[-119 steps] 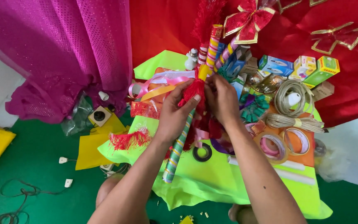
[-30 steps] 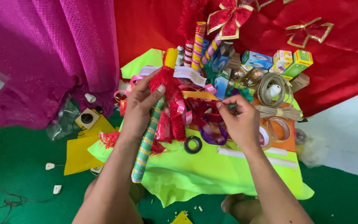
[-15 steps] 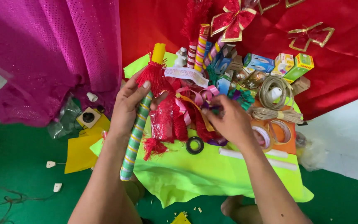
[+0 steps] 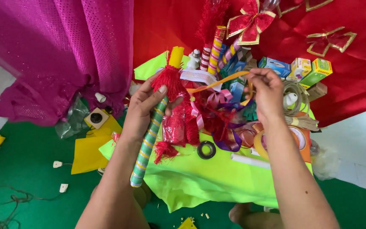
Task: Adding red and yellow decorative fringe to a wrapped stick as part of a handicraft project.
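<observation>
Pretty bright, even light all over, soft and diffuse with hardly any hard shadows. Colours look really saturated. Mostly sharp in the middle, slight softness on the left hand (image 4: 142,111), and some wide-angle stretch toward the edges.

The green cloth (image 4: 200,178) near its front edge is bare, with room for a hand. Further back, ribbons (image 4: 221,118), boxes (image 4: 301,68) and striped sticks (image 4: 214,51) crowd together. The pink curtain (image 4: 64,55) blocks the left side.
</observation>
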